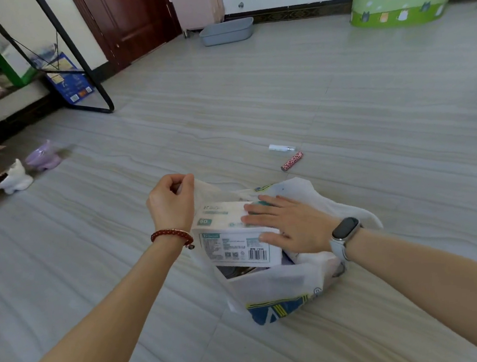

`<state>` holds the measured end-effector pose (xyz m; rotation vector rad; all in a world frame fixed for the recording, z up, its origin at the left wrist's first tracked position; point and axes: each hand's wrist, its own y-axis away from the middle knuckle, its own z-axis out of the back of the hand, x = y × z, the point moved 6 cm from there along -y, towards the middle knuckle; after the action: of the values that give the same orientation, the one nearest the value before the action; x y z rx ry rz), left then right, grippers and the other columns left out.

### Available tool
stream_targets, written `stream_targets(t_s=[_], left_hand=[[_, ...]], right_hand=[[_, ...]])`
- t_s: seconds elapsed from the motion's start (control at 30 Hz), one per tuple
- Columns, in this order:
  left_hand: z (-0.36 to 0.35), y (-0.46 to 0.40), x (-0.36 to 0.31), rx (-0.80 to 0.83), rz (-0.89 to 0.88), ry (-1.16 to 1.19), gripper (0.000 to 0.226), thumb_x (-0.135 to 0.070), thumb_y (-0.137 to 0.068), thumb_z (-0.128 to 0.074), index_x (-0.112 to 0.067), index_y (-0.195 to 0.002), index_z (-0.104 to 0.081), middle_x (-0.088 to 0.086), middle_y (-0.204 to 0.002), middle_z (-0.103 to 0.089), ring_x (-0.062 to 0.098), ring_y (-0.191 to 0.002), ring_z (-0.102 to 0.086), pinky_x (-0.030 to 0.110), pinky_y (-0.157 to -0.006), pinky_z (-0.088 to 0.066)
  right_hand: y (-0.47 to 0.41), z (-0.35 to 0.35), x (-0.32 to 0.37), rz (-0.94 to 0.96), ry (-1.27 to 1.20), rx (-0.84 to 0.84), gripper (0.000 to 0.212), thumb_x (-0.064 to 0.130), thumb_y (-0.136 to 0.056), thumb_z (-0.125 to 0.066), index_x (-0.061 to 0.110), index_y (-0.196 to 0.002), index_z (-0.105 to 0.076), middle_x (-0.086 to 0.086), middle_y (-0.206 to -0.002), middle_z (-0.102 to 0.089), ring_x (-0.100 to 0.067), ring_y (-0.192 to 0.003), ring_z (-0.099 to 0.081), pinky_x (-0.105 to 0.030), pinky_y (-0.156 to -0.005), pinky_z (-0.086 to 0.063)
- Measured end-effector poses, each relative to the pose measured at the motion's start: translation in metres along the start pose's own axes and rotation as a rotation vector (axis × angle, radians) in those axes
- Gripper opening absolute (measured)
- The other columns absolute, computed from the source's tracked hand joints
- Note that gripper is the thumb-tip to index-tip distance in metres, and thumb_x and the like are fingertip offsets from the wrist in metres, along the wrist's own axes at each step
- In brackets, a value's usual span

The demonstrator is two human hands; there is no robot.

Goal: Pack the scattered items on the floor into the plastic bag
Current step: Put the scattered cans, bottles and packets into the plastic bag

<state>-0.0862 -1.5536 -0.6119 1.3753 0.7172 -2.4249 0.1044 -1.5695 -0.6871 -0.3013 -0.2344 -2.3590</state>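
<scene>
Your left hand (171, 202) pinches the plastic bag (281, 292) handle in a closed fist; your right hand (290, 224) lies flat, fingers spread, on the tissue pack (231, 239) inside it

The mouth of the plastic bag (273, 290) is largely blocked by a white box (236, 236) lying across it, with the right hand (290, 228) flat on top and the left hand (173, 204) pinching the bag's far-left edge upward; only a narrow gap shows below the box on the near side. Open floor (369, 106) spreads wide to the right and far, crossed only by a small white bottle (282, 148) and a pink tube (292, 161) just beyond the bag. Far left, a white figurine (13, 179), a purple pot (42, 157) and a black metal frame (90, 78) crowd the way
</scene>
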Motion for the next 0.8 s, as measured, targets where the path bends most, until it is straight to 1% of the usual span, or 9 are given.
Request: stream_targets(t_s=[0.07, 0.13, 0.17, 0.23, 0.37, 0.5, 0.6, 0.7, 0.8], left_hand=[[0.001, -0.001, -0.001, -0.008, 0.009, 0.007, 0.01, -0.019, -0.086, -0.059, -0.012, -0.079, -0.06, -0.009, -0.063, -0.051, 0.003, -0.058, -0.046, 0.014, -0.056, -0.038], [0.003, -0.002, 0.0, -0.024, 0.018, 0.019, 0.011, -0.02, -0.086, -0.058, -0.012, -0.079, -0.06, -0.009, -0.063, -0.051, 0.003, -0.058, -0.046, 0.008, -0.052, -0.038], [0.003, -0.002, -0.001, -0.027, 0.016, 0.022, 0.012, -0.02, -0.086, -0.058, -0.011, -0.078, -0.06, -0.009, -0.063, -0.05, 0.003, -0.057, -0.046, 0.004, -0.05, -0.037], [0.003, -0.002, -0.002, -0.023, 0.012, 0.021, 0.012, -0.021, -0.086, -0.058, -0.012, -0.078, -0.06, -0.009, -0.063, -0.05, 0.003, -0.057, -0.046, 0.003, -0.048, -0.037], [0.0, -0.005, 0.001, -0.042, 0.044, 0.049, 0.013, -0.022, -0.086, -0.058, -0.01, -0.081, -0.061, -0.008, -0.063, -0.05, 0.004, -0.058, -0.046, 0.015, -0.056, -0.039], [0.001, -0.008, 0.005, -0.053, 0.068, 0.056, 0.013, -0.023, -0.086, -0.058, -0.012, -0.08, -0.06, -0.008, -0.063, -0.049, 0.004, -0.059, -0.046, 0.015, -0.056, -0.038], [-0.003, -0.008, 0.006, -0.052, 0.079, 0.068, 0.013, -0.023, -0.086, -0.058, -0.011, -0.081, -0.06, -0.008, -0.064, -0.05, 0.004, -0.059, -0.046, 0.016, -0.057, -0.039], [-0.015, -0.002, 0.001, 0.003, 0.066, 0.066, 0.012, -0.021, -0.086, -0.058, -0.012, -0.08, -0.059, -0.009, -0.065, -0.05, 0.003, -0.061, -0.046, 0.015, -0.058, -0.039], [-0.024, 0.006, -0.003, 0.039, 0.046, 0.049, 0.01, -0.021, -0.086, -0.058, -0.013, -0.079, -0.059, -0.01, -0.065, -0.05, 0.002, -0.061, -0.046, 0.014, -0.058, -0.038]], right_hand=[[-0.001, 0.002, -0.003, -0.024, 0.013, -0.007, 0.071, 0.069, -0.079, -0.004, 0.037, -0.141, -0.017, 0.007, -0.155, -0.013, -0.021, -0.144, -0.004, -0.041, -0.119, -0.006], [0.004, -0.003, 0.003, -0.002, -0.011, 0.008, 0.057, 0.057, -0.088, -0.029, 0.034, -0.14, -0.023, 0.002, -0.155, -0.015, -0.024, -0.141, -0.016, -0.04, -0.116, -0.016], [0.01, -0.009, 0.005, -0.019, -0.052, 0.025, 0.055, 0.052, -0.087, -0.04, 0.035, -0.137, -0.024, 0.003, -0.155, -0.014, -0.025, -0.138, -0.024, -0.039, -0.113, -0.023], [0.024, -0.022, 0.003, -0.121, -0.164, 0.035, 0.058, 0.05, -0.082, -0.05, 0.04, -0.131, -0.023, 0.007, -0.153, -0.011, -0.026, -0.13, -0.034, -0.039, -0.105, -0.034], [0.041, -0.021, -0.004, -0.244, -0.071, -0.031, 0.057, 0.056, -0.078, -0.046, 0.041, -0.129, -0.025, -0.001, -0.137, -0.034, -0.023, -0.113, -0.045, -0.035, -0.094, -0.034], [0.045, -0.013, -0.015, -0.318, 0.044, -0.093, 0.063, 0.064, -0.071, -0.021, 0.041, -0.129, -0.022, -0.002, -0.129, -0.038, -0.023, -0.097, -0.051, -0.034, -0.083, -0.035], [0.046, -0.024, 0.004, -0.337, 0.067, -0.118, 0.055, 0.055, -0.08, -0.03, 0.033, -0.129, -0.022, -0.009, -0.125, -0.039, -0.025, -0.09, -0.049, -0.037, -0.081, -0.034], [0.038, -0.028, 0.013, -0.35, 0.118, -0.162, 0.052, 0.05, -0.082, -0.031, 0.025, -0.128, -0.029, -0.013, -0.12, -0.046, -0.029, -0.094, -0.046, -0.04, -0.082, -0.033], [0.033, -0.025, 0.001, -0.351, 0.042, -0.186, 0.049, 0.051, -0.084, -0.031, 0.027, -0.128, -0.031, -0.008, -0.124, -0.044, -0.027, -0.117, -0.038, -0.043, -0.094, -0.031]])
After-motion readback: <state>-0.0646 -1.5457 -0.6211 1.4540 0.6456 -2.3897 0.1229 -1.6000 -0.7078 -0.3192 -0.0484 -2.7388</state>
